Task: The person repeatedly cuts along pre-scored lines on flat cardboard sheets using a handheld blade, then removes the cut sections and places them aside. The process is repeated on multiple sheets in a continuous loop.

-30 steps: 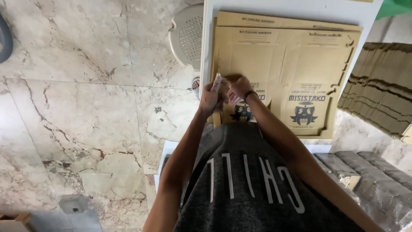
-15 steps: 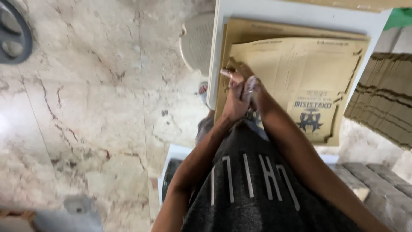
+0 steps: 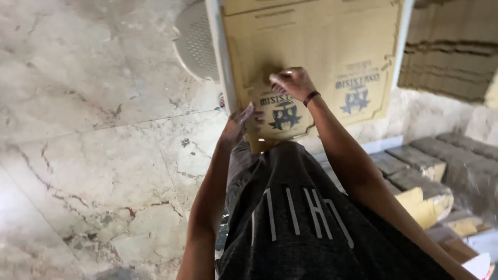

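Observation:
A flat brown cardboard box blank with dark blue printed emblems lies on a white table in front of me. My left hand grips the blank's near left edge, thumb on top. My right hand, with a dark red band on the wrist, presses its bent fingers down on the cardboard a little further in. My dark grey shirt with white lettering fills the lower middle of the view.
A marble floor spreads to the left. A round white perforated object sits beside the table's left edge. Stacks of flat cardboard stand at the right, with more bundles low at the right.
My hands have separated: the left has slid to the blank's near left edge, the right has moved further in on the cardboard. The view has closed in on the table.

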